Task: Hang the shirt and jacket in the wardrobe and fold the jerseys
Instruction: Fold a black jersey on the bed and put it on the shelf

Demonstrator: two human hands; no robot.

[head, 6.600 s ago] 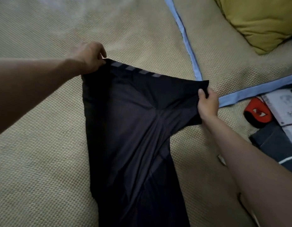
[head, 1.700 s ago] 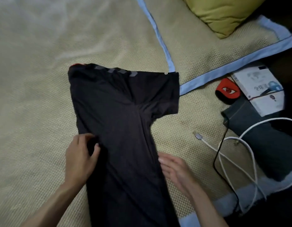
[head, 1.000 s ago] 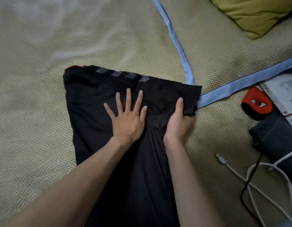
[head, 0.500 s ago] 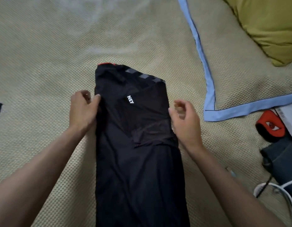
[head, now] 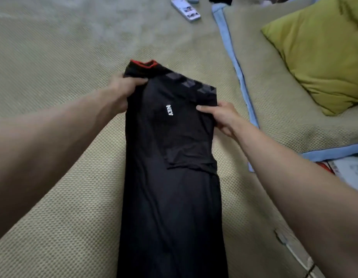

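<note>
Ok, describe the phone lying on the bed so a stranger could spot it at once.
Start at the big yellow-green pillow on the right and cross the blue-edged mat toward the top of the view. The phone lies there on the beige bed cover: a pale, flat rectangle, unlike the black jersey held nearer the camera.

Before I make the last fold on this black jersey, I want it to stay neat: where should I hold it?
Hold the jersey at its two collar-end corners, coming in from the sides, as the left hand and right hand do now. It lies as a long narrow strip, so those corners probably lift evenly.
</note>
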